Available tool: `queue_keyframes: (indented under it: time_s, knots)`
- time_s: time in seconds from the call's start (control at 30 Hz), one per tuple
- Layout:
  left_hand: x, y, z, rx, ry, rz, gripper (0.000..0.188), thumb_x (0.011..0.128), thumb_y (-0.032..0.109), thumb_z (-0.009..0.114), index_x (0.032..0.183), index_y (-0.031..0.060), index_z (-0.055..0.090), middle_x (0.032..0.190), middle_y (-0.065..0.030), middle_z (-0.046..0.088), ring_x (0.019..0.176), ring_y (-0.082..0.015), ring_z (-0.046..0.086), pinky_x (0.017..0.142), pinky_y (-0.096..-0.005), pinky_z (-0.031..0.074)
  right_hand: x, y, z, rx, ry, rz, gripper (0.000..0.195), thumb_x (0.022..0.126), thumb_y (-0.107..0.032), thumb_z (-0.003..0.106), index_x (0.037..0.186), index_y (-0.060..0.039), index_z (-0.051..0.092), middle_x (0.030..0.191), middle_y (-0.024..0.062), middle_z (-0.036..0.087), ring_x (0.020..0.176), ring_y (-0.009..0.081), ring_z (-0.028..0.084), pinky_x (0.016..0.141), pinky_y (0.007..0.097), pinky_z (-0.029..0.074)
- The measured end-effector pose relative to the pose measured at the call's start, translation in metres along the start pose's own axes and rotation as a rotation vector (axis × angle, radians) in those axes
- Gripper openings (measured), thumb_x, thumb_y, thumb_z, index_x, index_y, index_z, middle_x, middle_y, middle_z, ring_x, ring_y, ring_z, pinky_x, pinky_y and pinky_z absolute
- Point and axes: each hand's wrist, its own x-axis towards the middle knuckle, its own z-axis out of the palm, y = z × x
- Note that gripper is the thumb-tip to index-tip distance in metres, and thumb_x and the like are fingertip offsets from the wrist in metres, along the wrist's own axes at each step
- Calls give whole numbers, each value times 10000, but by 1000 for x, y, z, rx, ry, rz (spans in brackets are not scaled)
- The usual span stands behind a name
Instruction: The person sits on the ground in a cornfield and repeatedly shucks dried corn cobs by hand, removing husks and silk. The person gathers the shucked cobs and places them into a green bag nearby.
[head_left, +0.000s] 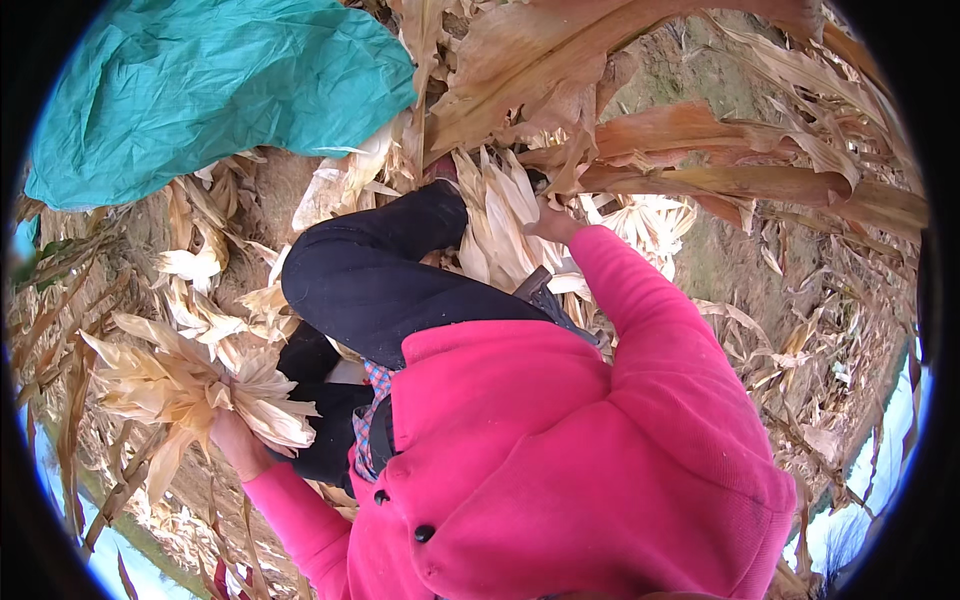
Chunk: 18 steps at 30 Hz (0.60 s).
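Observation:
At the left, my left hand (236, 442) is closed around a spread bunch of dry corn husks (161, 382), beside my bent leg. Further forward and to the right, my right hand (553, 223) grips pale corn husks (499, 214) at the edge of a heap; a brown leaf and the husks partly hide its fingers. More husks fan out just behind that hand. Whether a cob is inside either bunch cannot be seen.
A crumpled teal woven plastic sheet or sack (225, 90) lies at the upper left. Large dry corn leaves (675, 139) stretch across the upper right. Loose husks (199, 262) and stalks litter the soil. Dark-trousered legs (390, 277) are folded between the hands.

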Motion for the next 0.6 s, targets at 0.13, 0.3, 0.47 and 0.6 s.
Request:
queue_keyframes:
  time_s: [0.13,0.3,0.47,0.6]
  knots:
    - [3,-7,-2,-17,8,23,383,826,80,649,1162,-53,521,1101,-93,568,926,-184,572,808,-326,496,47,29,43,5,53,-136,1221,634,-500,759,1404,82,11,1429,306,188,1332,364,256,1073,337,266]
    - [5,-11,-3,-82,-19,-27,375,813,53,658,1152,-42,530,1068,-81,580,906,-166,576,808,-305,496,71,18,69,72,55,-14,1306,580,-459,807,1374,131,-46,1412,312,216,1334,344,253,1082,320,251]
    - [17,-4,4,-107,35,82,320,803,49,666,1096,-3,549,1003,-65,600,876,-160,582,807,-307,494,57,17,57,7,138,-4,1111,613,-395,807,1322,140,140,1321,328,337,1244,389,374,1026,381,336]
    - [35,-3,13,-218,25,126,278,798,44,667,1052,-1,567,941,-64,618,861,-161,589,796,-308,492,-7,-39,5,-373,-54,-162,853,732,-311,727,1321,93,261,1265,322,423,1169,408,458,986,436,374]
